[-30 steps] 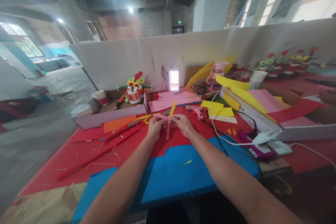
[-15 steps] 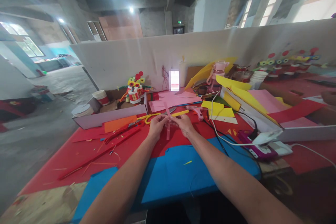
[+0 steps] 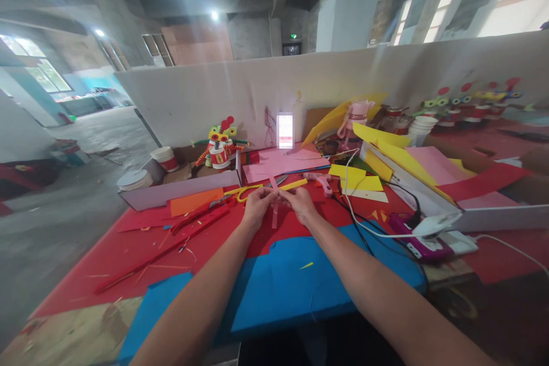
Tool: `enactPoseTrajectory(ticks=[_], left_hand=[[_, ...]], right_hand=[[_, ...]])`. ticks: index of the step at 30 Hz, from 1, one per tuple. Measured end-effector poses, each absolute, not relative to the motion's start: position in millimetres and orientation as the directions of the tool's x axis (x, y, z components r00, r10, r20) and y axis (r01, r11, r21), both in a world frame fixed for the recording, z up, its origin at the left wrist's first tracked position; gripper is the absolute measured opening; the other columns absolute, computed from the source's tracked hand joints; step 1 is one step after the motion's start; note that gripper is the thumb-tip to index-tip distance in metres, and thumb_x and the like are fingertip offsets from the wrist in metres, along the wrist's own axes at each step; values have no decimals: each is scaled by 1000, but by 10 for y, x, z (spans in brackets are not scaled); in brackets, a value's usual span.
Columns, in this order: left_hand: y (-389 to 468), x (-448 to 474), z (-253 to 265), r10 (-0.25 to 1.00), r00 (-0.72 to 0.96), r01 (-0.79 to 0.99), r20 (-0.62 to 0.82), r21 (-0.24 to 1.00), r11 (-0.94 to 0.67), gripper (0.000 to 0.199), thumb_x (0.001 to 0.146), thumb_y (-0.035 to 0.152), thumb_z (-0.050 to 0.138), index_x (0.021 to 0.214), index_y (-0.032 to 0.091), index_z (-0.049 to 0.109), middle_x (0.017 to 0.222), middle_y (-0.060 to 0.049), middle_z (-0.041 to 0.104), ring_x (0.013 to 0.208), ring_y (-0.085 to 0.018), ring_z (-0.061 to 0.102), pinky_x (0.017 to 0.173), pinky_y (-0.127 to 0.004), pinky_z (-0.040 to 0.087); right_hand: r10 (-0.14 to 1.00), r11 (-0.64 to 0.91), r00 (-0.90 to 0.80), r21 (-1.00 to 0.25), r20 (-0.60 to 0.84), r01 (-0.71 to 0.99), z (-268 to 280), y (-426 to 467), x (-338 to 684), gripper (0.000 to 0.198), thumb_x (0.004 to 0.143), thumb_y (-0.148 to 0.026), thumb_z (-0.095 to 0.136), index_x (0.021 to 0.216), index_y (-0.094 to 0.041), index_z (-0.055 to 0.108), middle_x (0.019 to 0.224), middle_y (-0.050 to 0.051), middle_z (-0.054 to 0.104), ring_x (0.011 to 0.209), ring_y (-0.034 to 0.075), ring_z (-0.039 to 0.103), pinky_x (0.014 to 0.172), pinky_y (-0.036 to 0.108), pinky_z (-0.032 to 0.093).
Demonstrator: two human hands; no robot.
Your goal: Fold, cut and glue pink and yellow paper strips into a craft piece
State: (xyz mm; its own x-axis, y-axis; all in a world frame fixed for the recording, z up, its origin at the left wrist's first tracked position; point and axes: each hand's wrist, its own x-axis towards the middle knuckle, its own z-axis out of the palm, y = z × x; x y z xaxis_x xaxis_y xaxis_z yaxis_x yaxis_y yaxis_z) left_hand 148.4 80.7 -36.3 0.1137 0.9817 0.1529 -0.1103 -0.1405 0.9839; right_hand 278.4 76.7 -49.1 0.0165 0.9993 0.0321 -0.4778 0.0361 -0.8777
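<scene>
My left hand (image 3: 258, 206) and my right hand (image 3: 301, 203) meet over the red table, their fingertips pinched close together. Between them they grip pink paper strips (image 3: 274, 219), which look crossed where the fingers meet; the fingers cover the crossing. One end of a strip points away from me and another hangs toward me. Just beyond the left fingers lie yellow-handled scissors (image 3: 242, 194). A yellow strip (image 3: 295, 185) rests behind the right fingers. Further right is a pink glue gun (image 3: 325, 183).
Blue sheets (image 3: 291, 274) cover the near edge. Red strips (image 3: 163, 250) lie left. A paper-cup robot figure (image 3: 220, 154) stands in a box behind. Right are yellow papers (image 3: 362, 182), a purple power strip (image 3: 422, 243) with cables, and a box of coloured paper (image 3: 467, 218).
Both hands stay in nearly the same place, fingers still together on the pink strips. The fingers and the far strip end shift only slightly.
</scene>
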Motion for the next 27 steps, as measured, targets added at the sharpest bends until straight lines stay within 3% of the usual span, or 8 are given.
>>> enactPoseTrajectory(ticks=[7, 11, 15, 20, 23, 27], left_hand=[[820, 1459, -364, 986, 55, -69, 159, 985, -155, 32, 60, 42, 80, 62, 14, 64, 56, 0, 60, 51, -10, 50, 53, -24, 37], [831, 1445, -344, 985, -2, -62, 173, 983, -173, 29, 60, 39, 78, 57, 15, 62, 50, 2, 55, 46, -8, 44, 49, -23, 32], [821, 1451, -317, 985, -17, -82, 169, 982, -170, 27, 61, 36, 77, 56, 15, 61, 50, 2, 54, 46, -8, 43, 50, -24, 32], [791, 1458, -291, 988, -7, -141, 152, 978, -151, 24, 59, 33, 77, 55, 15, 60, 49, 2, 53, 45, -8, 44, 50, -23, 32], [789, 1458, -300, 989, 37, -189, 144, 973, -135, 25, 59, 33, 78, 56, 15, 61, 50, 2, 54, 46, -8, 44, 51, -23, 33], [805, 1460, -332, 989, 86, -213, 122, 972, -101, 26, 59, 34, 80, 57, 15, 62, 50, 1, 55, 47, -8, 45, 50, -23, 33]], right_hand=[[999, 32, 16, -899, 28, -436, -521, 787, 2788, 34, 52, -43, 84, 66, -15, 70, 61, 2, 69, 55, 14, 62, 66, 32, 55], [986, 99, 158, -929, 44, -358, -497, 825, 2875, 35, 57, -47, 80, 60, -17, 64, 56, 1, 65, 52, 14, 59, 57, 28, 50], [950, 236, 289, -875, 116, -423, -431, 843, 2951, 37, 56, -49, 81, 63, -18, 61, 52, -4, 59, 52, 13, 58, 61, 28, 53], [909, 327, 397, -804, 124, -496, -400, 839, 2939, 33, 68, -51, 72, 68, -20, 59, 53, -3, 59, 51, 13, 58, 59, 29, 54], [943, 237, 331, -778, 40, -581, -441, 846, 2895, 28, 70, -45, 70, 67, -21, 57, 55, -3, 61, 49, 13, 58, 56, 29, 54], [999, 33, 3, -836, 37, -548, -515, 828, 2824, 22, 62, -35, 77, 65, -19, 62, 57, -1, 64, 52, 13, 59, 60, 29, 55]])
